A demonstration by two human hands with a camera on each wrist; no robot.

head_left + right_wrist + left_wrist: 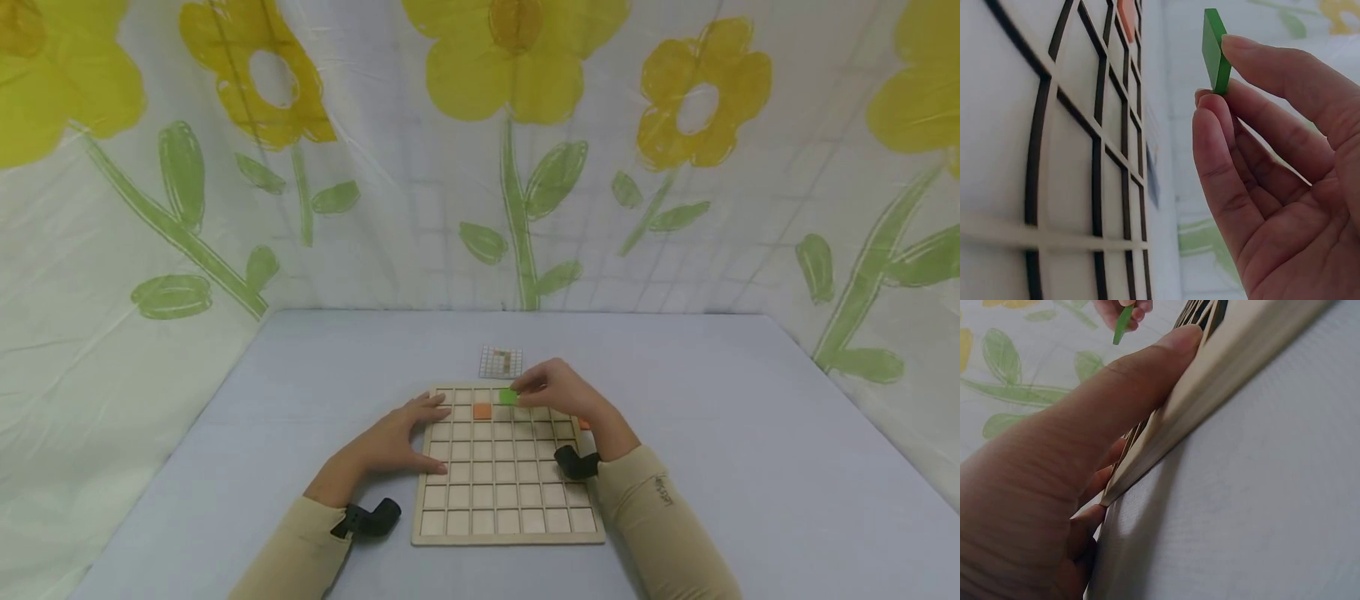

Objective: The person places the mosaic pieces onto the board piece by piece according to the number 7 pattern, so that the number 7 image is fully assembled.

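A square wooden grid board (508, 539) lies on the table, divided into rows of shallow cells. My right hand (558, 390) pinches a green square tile (508, 397) between thumb and fingertips over the board's far row. In the right wrist view the green tile (1215, 51) stands on edge, raised above the grid. An orange tile (482, 411) sits in a cell of the second row from the back. My left hand (397, 433) rests on the board's left edge, thumb and fingers spread; its thumb (1147, 372) lies on the wooden rim in the left wrist view.
Just behind the board lies a small card (501, 362) printed with a grid and a few coloured squares. Something orange (585, 423) shows at the board's right edge, partly hidden by my right wrist. A flower-printed curtain (465, 150) hangs behind the table.
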